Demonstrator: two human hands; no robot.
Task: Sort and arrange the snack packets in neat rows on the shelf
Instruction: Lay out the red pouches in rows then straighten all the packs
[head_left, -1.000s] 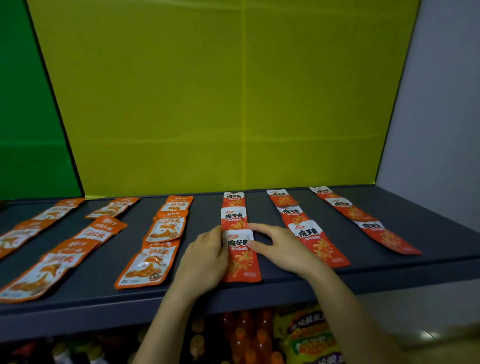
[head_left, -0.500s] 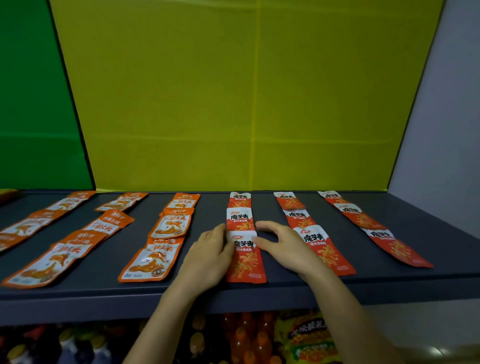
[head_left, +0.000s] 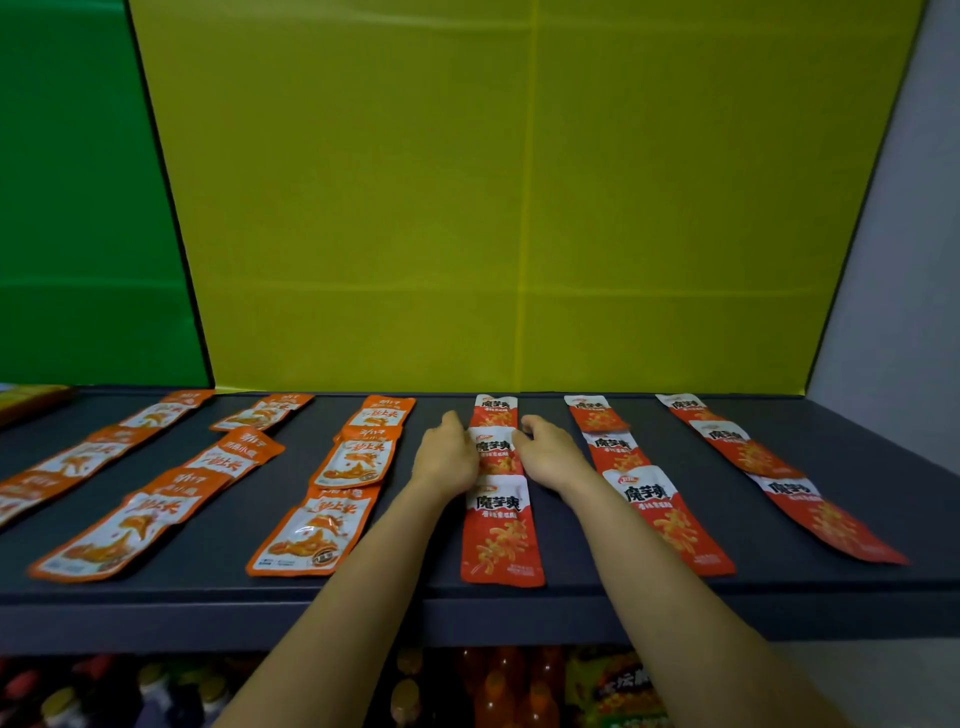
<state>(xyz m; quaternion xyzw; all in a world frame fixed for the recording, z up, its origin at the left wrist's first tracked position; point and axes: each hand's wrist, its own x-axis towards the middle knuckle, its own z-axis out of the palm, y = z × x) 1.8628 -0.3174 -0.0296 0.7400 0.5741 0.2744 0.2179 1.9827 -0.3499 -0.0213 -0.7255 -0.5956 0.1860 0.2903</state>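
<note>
Red snack packets lie in a front-to-back row on the dark grey shelf (head_left: 218, 566). My left hand (head_left: 445, 453) touches the left edge of the middle red packet (head_left: 494, 451), and my right hand (head_left: 549, 453) touches its right edge, so the two hands flank it. The fingers lie beside the packet; I see no pinch. In front of it lies the front red packet (head_left: 501, 535), free of both hands, and behind it the back red packet (head_left: 496, 410) near the yellow panel.
Two more rows of red packets (head_left: 670, 519) (head_left: 826, 514) lie to the right. Rows of orange packets (head_left: 317, 535) (head_left: 119, 535) fill the left, some askew. A yellow back panel (head_left: 519, 208) closes the shelf; bottles (head_left: 498, 691) and snack bags stand below.
Both hands have slid back from the front red packet to the middle one. The front packet now lies uncovered near the shelf's front edge.
</note>
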